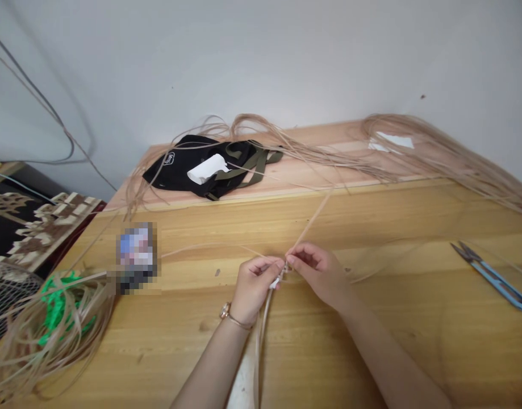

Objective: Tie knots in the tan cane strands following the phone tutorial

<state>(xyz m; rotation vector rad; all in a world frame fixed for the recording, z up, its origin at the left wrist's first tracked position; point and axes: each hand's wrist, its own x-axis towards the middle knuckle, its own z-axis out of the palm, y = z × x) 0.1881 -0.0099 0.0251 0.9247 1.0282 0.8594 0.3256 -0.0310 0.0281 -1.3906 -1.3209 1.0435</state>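
Near the middle of the table, my left hand (254, 284) is closed in a pinch on a small woven piece (287, 266) of thin tan strips. My right hand (320, 275) meets it there, thumb and finger pinching a tan strip (314, 218) that runs up and away toward the back. From under my fingers, long strip ends (261, 341) hang down toward my body. A bit of white (275, 282) shows below the left fingertips. The fingers partly hide the woven piece, so its exact form cannot be made out.
Blue-handled thread snips (497, 281) lie at the right. Behind are a black bag (179, 165) with a white paper roll (207, 168) and loose tan strips (320, 153). A strip coil (84, 346) with green material, and a blurred-out item (137, 255), sit left.
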